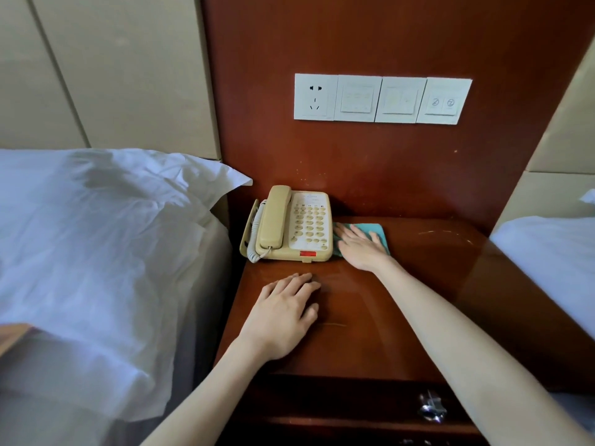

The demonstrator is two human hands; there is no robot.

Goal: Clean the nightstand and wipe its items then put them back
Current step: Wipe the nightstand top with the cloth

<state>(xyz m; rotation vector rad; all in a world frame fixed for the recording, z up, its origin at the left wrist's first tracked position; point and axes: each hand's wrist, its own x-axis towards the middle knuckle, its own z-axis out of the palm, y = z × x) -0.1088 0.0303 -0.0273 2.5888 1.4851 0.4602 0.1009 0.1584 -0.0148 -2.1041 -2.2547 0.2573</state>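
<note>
The right hand (357,244) lies flat, fingers straight and spread, pressing the teal cloth (377,231) onto the nightstand (402,300) at about 12 o'clock on its top. It grips nothing. The cloth's left edge touches the telephone (289,225), which sits at 11 o'clock. The left hand (283,312) rests palm down at 7 o'clock, fingers relaxed, holding nothing.

The main risk is a sweep toward 9 o'clock. It would likely shove the telephone toward the edge beside the pillow (112,220), or jolt the handset off its cradle. The coiled cord (254,233) hangs at the telephone's 9 o'clock side and could snag if the set is lifted carelessly. With the telephone in place, the wood beneath it probably goes unwiped.

Much of the cloth is hidden under the palm, so its fold cannot be judged. The pale streaks at 2 o'clock may be moisture or scratches; I cannot tell. The drawer handle (431,407) at 5 o'clock is blurred, and the drawer front is cut off. Markings on the switch panel (381,99) are too faint to read.
</note>
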